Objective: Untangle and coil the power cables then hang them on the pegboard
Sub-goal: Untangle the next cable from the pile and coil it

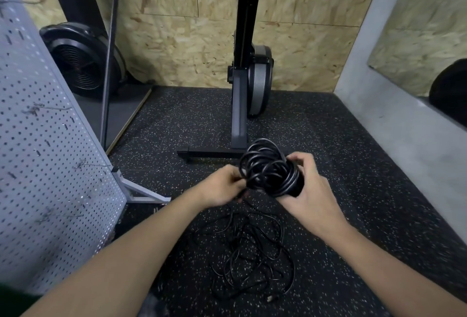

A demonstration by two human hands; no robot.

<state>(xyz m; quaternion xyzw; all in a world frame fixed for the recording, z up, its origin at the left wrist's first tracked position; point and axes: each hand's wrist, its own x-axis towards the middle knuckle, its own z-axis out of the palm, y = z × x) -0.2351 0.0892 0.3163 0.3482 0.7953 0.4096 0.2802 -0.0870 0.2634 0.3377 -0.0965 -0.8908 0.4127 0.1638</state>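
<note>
A coil of black power cable (267,167) is held up in front of me above the floor. My right hand (310,190) grips the coil's right side, thumb over the loops. My left hand (222,186) pinches a strand of cable at the coil's left edge. Below the hands, a loose tangle of thin black cable (250,253) lies spread on the speckled black rubber floor (341,152), with a plug end near its lower right. A grey pegboard (45,155) with several metal hooks stands at the left.
An upright black exercise machine (242,104) with a floor crossbar stands just beyond the coil. The pegboard's grey metal foot (141,190) sticks out onto the floor. A round black fan housing (83,61) sits at the back left. Chipboard walls close the back.
</note>
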